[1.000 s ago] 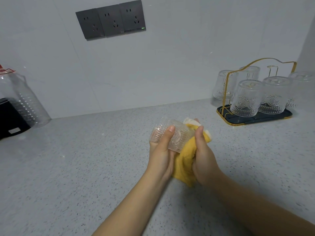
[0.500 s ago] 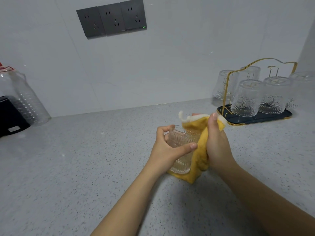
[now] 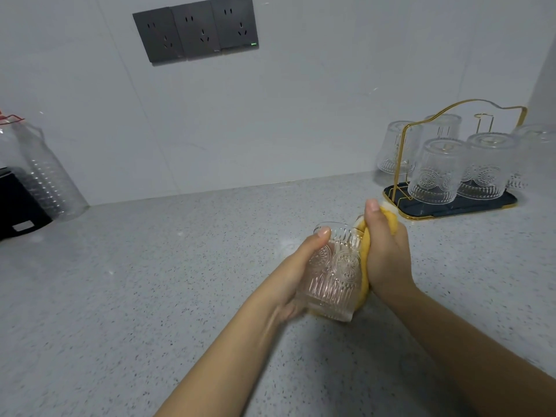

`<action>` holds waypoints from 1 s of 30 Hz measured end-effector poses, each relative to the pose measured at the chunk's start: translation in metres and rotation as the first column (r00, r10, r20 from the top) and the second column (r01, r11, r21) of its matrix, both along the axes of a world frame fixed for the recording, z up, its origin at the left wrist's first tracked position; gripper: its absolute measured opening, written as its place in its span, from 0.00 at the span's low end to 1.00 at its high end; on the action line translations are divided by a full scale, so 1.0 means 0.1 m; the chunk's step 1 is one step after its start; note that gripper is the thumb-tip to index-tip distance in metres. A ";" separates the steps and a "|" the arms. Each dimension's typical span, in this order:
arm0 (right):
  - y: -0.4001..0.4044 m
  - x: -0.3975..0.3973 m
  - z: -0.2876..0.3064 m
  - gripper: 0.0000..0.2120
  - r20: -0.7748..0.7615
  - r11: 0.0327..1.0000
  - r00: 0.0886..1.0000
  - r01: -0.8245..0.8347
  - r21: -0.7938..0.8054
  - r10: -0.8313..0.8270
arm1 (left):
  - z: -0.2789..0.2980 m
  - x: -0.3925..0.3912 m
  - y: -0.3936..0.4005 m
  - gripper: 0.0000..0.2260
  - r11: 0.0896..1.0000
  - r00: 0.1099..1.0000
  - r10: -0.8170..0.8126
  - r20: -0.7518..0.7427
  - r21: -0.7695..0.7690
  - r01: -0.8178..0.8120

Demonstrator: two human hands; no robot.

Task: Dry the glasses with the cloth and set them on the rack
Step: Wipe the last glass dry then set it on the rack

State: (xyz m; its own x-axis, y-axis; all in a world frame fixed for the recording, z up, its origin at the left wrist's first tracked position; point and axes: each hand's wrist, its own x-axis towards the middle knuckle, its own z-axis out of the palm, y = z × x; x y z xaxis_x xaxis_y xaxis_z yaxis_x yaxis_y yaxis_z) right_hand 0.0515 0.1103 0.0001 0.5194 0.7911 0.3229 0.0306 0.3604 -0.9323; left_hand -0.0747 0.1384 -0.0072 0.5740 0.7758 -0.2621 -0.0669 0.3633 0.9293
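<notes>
My left hand (image 3: 293, 275) grips a clear embossed glass (image 3: 334, 275), held upright with its mouth up, just above the counter. My right hand (image 3: 386, 254) holds a yellow cloth (image 3: 365, 260) and presses it against the glass's right side. Most of the cloth is hidden between hand and glass. At the back right stands the gold wire rack (image 3: 406, 139) on a dark tray (image 3: 451, 210), with several glasses upside down on it, the nearest (image 3: 436, 173) at its front left.
A speckled grey counter (image 3: 150, 296) runs to a white tiled wall with a dark socket panel (image 3: 195, 31). At the far left stand a clear plastic jug (image 3: 45, 176) and a black appliance (image 3: 18, 203). One more upturned glass (image 3: 394, 149) stands behind the rack's left end.
The glass has turned from lying sideways to upright in my left hand. My right hand has moved the cloth from the glass's mouth to its right side.
</notes>
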 end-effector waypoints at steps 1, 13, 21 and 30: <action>0.02 0.01 -0.01 0.23 0.000 0.999 0.999 0.044 -0.027 -0.044 | -0.01 0.00 -0.01 0.29 1.000 1.000 0.013 -0.020 0.024 -0.013; 0.17 0.16 -0.01 0.25 0.008 0.951 0.965 0.259 -0.167 -0.262 | -0.13 0.14 -0.04 0.13 0.969 0.978 0.184 0.095 0.149 -0.196; 0.22 0.17 0.00 0.24 -0.001 0.941 0.958 0.280 -0.190 -0.285 | -0.13 0.10 -0.03 0.22 0.977 0.996 0.082 -0.041 0.199 -0.072; 0.25 0.17 -0.06 0.25 0.049 0.946 0.966 0.259 -0.192 -0.254 | -0.17 0.08 0.03 0.16 0.969 0.985 0.174 -0.021 0.179 -0.167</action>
State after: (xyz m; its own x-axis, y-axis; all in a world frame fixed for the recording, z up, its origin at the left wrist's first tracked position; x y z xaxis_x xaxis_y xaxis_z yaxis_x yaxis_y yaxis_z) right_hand 0.0687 0.1348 -0.0055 0.7076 0.6807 0.1896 0.1205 0.1482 -0.9816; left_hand -0.0671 0.1410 -0.0238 0.4218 0.8972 -0.1305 -0.0791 0.1798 0.9805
